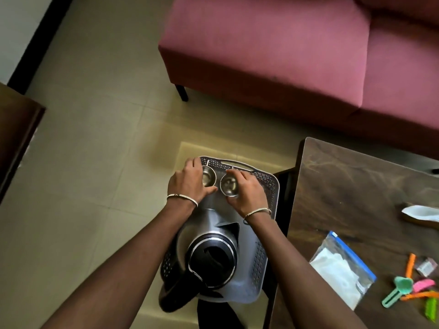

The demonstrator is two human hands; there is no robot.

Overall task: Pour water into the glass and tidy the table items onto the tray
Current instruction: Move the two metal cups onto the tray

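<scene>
Person standing, both bare arms reaching down to a grey perforated plastic tray [267, 186] with a slot handle at its far edge. The tray is sitting left of the dark wood-grain table [344, 186], over the beige tiled floor [95, 138]; what is carrying it is not showing.

Two small round shiny steel tumblers are standing side by side at the far end of the tray. The left hand [190, 180] is wrapping the left steel tumbler [209, 178], fingers reaching over the tray's far left corner and thumb lying along the tumbler's near side. The right hand [249, 189] is clasping the right steel tumbler [228, 184], fingers over its far rim and thumb on the near side. The right tumbler is showing a bright reflecting bottom; whether water is in it cannot be told. The left one is mostly hiding under the hand. A thin metal bangle is sitting on each wrist.

A big brushed-steel jug with a black lid [213, 257] is standing upright on the near half of the tray, between the forearms.

On the table, right and near: a clear zip bag with a blue strip [342, 264] holding something white, and beside it a bunch of coloured plastic clips [420, 286]. Any print there is too small for reading. A maroon fabric sofa [273, 43] is filling the far side.
</scene>
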